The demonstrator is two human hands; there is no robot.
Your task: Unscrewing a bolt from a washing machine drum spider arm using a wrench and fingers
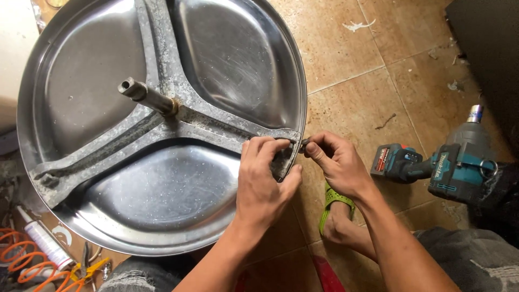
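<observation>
Sitting at the drum's (162, 205) right rim, where one arm of the three-armed bracket (216, 121) ends, a small bolt (304, 143) is pinched between the right hand's (338, 162) fingers (319, 154). The left hand's (265, 184) fingers curl over the rim just beside it. A cordless driver (443, 167) lies well apart on the tiled floor (367, 81).

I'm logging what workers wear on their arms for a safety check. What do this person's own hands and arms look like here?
Both the left hand and the right hand are bare: no gloves, rings, watch or wristband show. The forearms are bare as well, with no sleeve reaching into view. Fingernails are short. No markings or tattoos can be seen.
</observation>
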